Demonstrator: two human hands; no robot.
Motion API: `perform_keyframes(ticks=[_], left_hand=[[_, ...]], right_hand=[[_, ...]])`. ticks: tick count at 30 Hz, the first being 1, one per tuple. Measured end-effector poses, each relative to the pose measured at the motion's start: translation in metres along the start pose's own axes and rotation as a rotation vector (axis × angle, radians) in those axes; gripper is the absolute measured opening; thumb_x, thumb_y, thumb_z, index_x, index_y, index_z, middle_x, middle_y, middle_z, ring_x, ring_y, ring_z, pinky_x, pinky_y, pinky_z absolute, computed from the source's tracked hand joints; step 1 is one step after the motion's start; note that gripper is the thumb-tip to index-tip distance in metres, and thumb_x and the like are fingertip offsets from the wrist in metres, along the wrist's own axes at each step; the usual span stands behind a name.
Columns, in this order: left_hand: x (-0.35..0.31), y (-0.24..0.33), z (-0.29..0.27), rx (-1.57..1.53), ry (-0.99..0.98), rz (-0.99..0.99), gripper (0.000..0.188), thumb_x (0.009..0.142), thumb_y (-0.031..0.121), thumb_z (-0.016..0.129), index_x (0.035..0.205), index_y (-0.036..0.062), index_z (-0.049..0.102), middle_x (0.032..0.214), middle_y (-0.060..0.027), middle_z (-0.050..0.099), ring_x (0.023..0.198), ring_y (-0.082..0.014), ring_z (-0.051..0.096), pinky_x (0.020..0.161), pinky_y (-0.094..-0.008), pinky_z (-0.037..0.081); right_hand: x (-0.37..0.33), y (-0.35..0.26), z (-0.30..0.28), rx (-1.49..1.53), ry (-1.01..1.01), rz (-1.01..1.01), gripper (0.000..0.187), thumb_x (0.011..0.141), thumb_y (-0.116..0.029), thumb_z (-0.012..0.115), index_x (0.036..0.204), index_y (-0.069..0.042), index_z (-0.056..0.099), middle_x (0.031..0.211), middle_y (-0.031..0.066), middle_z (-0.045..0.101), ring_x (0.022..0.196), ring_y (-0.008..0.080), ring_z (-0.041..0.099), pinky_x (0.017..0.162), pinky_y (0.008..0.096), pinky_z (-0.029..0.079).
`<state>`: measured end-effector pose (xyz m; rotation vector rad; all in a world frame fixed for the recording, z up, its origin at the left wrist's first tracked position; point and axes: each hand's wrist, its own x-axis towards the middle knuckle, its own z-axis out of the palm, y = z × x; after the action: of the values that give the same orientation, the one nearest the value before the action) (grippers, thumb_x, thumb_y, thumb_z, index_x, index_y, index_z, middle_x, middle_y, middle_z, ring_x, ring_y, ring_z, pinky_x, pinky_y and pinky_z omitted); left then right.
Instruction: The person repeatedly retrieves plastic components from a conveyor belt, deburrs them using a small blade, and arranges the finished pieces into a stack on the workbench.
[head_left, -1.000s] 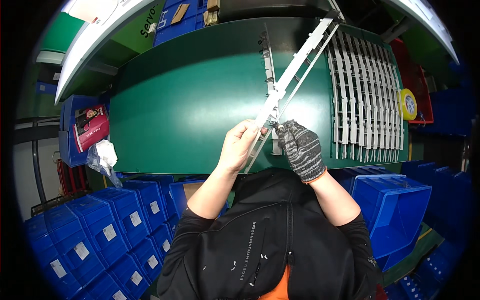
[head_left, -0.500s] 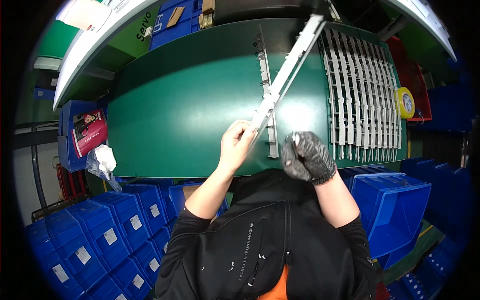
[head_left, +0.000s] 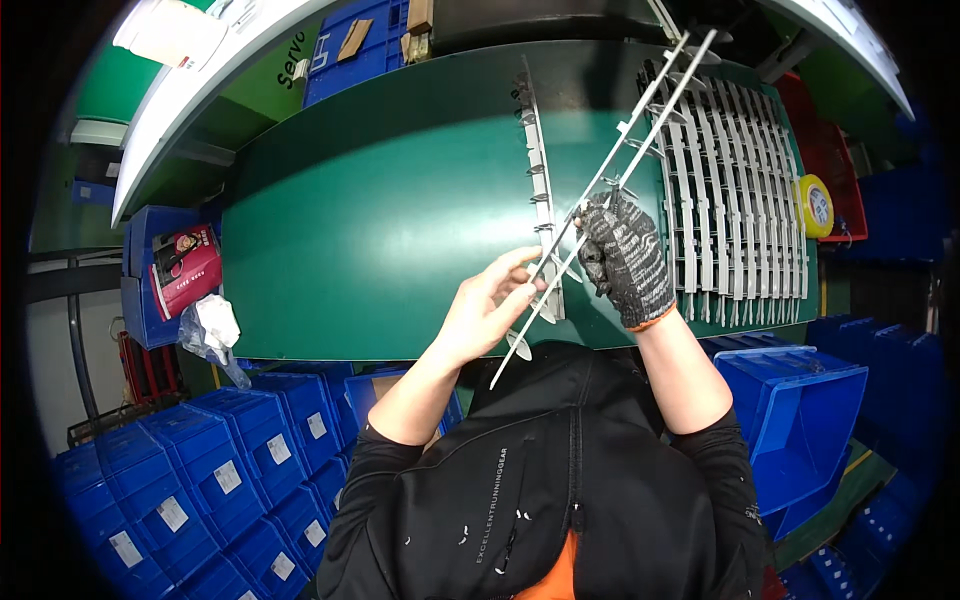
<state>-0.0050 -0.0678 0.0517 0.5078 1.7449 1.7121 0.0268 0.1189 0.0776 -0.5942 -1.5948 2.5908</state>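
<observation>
A long pale metal rail frame (head_left: pixel 683 80), made of two thin parallel strips joined by small cross tabs, slants over the green table from near my body to the far right. My bare left hand (head_left: pixel 485 310) has its thumb and fingers closed round its lower part. My right hand (head_left: pixel 628 260), in a dark knitted glove, grips it further up, its fingertips partly hidden in the curl of the hand. Beneath, a similar single rail (head_left: pixel 537 165) with clips lies lengthwise on the table (head_left: pixel 370 220).
Many more rails (head_left: pixel 735 190) lie side by side at the right, with a yellow tape roll (head_left: pixel 816 206) beside them. A blue box (head_left: pixel 150 270) with a red packet (head_left: pixel 185 280) stands at the left edge. Blue bins (head_left: pixel 230 440) are stacked below left; another bin (head_left: pixel 800 420) sits below right.
The rail frame has turned so its two strips show apart, and its top has swung right. My right hand has moved up and taken hold of it.
</observation>
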Motion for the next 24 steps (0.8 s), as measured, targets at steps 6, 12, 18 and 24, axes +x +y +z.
perform_keyframes(ticks=[6, 12, 18, 24], left_hand=[[0.001, 0.000, -0.007, -0.260, 0.091, -0.217, 0.038, 0.089, 0.027, 0.048, 0.115, -0.0007, 0.047, 0.071, -0.0111, 0.058, 0.050, -0.0151, 0.057, 0.045, -0.0239, 0.047], [0.006, -0.006, -0.017, -0.434, 0.258, -0.277, 0.054, 0.090, 0.044, 0.038, 0.113, -0.0035, 0.047, 0.056, -0.0136, 0.054, 0.038, -0.0189, 0.054, 0.032, -0.0258, 0.044], [0.008, -0.007, -0.020, -0.470, 0.282, -0.266, 0.051, 0.092, 0.042, 0.034, 0.116, -0.0016, 0.047, 0.057, -0.0135, 0.057, 0.037, -0.0162, 0.052, 0.036, -0.0235, 0.042], [0.007, -0.025, -0.030, -0.660, 0.354, -0.253, 0.054, 0.091, 0.045, 0.036, 0.113, -0.0032, 0.047, 0.057, -0.0141, 0.055, 0.037, -0.0189, 0.053, 0.031, -0.0245, 0.043]], right_hand=[[0.025, 0.010, -0.012, -1.043, 0.041, -0.696, 0.020, 0.085, -0.017, 0.053, 0.097, -0.001, 0.059, 0.074, 0.0140, 0.060, 0.065, 0.0220, 0.059, 0.059, 0.0318, 0.046], [-0.015, 0.024, 0.000, -0.969, -0.198, -0.364, 0.016, 0.082, -0.016, 0.052, 0.082, -0.002, 0.060, 0.071, 0.0131, 0.059, 0.064, 0.0287, 0.058, 0.057, 0.0368, 0.045], [-0.009, 0.042, 0.009, -1.051, -0.244, -0.438, 0.016, 0.082, -0.018, 0.053, 0.077, -0.003, 0.058, 0.067, 0.0152, 0.056, 0.062, 0.0325, 0.055, 0.055, 0.0406, 0.043], [0.006, 0.045, -0.005, -1.038, -0.249, -0.255, 0.024, 0.082, -0.018, 0.054, 0.097, -0.001, 0.060, 0.084, 0.0152, 0.061, 0.073, 0.0281, 0.059, 0.064, 0.0347, 0.047]])
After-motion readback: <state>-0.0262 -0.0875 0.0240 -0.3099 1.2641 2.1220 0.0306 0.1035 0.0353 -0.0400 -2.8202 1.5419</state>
